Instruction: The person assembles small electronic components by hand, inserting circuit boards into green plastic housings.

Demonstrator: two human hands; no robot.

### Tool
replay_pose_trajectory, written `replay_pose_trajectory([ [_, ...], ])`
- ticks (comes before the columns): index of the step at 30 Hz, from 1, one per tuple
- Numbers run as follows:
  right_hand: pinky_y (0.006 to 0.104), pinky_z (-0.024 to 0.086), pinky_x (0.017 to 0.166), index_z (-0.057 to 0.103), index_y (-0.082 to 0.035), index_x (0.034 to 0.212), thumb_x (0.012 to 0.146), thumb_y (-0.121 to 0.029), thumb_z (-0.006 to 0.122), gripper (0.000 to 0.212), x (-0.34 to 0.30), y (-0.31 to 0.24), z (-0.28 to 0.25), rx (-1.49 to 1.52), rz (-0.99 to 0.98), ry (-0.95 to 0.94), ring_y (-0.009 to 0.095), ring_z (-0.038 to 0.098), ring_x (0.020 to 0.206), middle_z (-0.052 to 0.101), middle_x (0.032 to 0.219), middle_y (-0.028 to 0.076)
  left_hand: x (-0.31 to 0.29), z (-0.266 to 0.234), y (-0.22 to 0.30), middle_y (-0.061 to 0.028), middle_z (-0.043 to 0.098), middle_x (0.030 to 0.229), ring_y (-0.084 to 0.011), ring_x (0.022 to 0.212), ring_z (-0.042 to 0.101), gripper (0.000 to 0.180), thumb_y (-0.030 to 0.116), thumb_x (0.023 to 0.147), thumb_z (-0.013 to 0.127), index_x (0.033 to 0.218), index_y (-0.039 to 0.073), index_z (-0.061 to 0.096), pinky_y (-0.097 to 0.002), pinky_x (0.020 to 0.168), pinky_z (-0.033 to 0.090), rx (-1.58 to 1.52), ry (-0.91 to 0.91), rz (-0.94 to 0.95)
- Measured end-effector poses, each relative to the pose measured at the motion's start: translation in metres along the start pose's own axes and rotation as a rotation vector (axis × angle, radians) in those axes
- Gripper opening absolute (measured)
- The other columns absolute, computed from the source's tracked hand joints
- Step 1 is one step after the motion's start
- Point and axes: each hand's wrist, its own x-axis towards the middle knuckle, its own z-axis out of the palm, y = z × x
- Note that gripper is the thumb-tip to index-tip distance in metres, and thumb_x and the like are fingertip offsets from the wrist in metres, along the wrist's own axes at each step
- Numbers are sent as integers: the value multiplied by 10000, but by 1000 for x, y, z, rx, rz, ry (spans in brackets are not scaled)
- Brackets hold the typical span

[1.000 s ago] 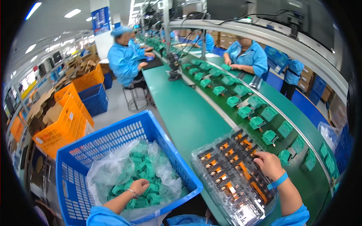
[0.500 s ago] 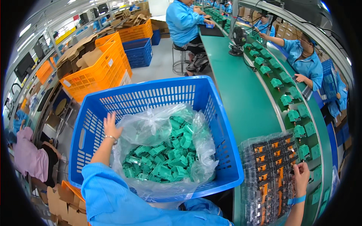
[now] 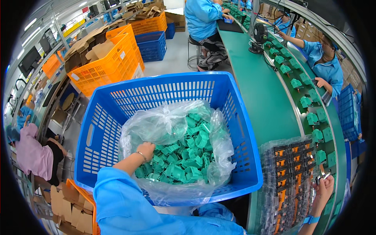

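Observation:
A large blue crate (image 3: 87, 117) stands before me, lined with a clear plastic bag (image 3: 156, 119) full of loose green plastic housings (image 3: 192, 166). My left hand (image 3: 145, 151) is down inside the bag at the left edge of the housings, fingers curled; what they grip is hidden. On the right, my right hand (image 3: 324, 189) pinches a small black-and-silver part (image 3: 322, 178) between thumb and fingers, above the conveyor's near end. Beside that hand lie clear blister trays (image 3: 270, 184) holding rows of black-and-orange components (image 3: 281, 199).
Pairs of green housings (image 3: 312, 118) line the conveyor belt beside the green worktable (image 3: 256, 102). A black fan (image 3: 260, 34) stands farther up. Orange crates (image 3: 113, 55) with cardboard sit at left. Co-workers in blue occupy the far seat (image 3: 196, 43) and the opposite side.
My left hand has gone from the crate's left side, fingers spread, down onto the housings, and its fingers have curled. My right hand has moved off the trays toward the belt, now showing a small part.

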Motion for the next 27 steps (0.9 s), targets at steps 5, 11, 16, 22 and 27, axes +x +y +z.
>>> replay_pose_trajectory([
  [5,228,499,574,407,-61,1261,865,-86,582,434,-22,-22,18,261,139,-57,84,559,698,580,908,18,18,2,-2,-151,554,1089,-321,1022,544,410,191,730,654,1090,62,509,-420,852,478,-147,186,-179],
  [11,262,520,596,501,-69,1102,887,-122,562,229,-26,-12,32,381,263,-99,126,577,743,584,906,27,22,23,-3,-158,587,1084,-333,984,588,500,246,722,681,1155,61,512,-412,856,477,-186,32,-193],
  [16,268,520,604,506,-72,1055,910,-134,543,163,-22,-2,31,453,278,-75,122,578,744,581,902,25,10,-24,-27,-150,599,1091,-307,931,622,398,205,765,635,1114,28,562,-386,829,500,-564,83,-244],
  [22,339,558,645,504,-93,875,904,-144,557,79,-25,4,26,435,286,-150,106,571,707,571,879,30,-23,-126,55,-113,585,1131,-292,942,622,335,172,874,550,1182,49,505,-464,818,522,-1665,-58,-172],
  [27,349,566,641,549,-69,960,872,-87,583,96,-24,6,39,453,327,-171,72,536,637,563,810,-3,-53,-198,173,-101,565,1160,-299,1071,563,303,153,901,539,1187,89,463,-535,850,482,-2075,-263,217],
])
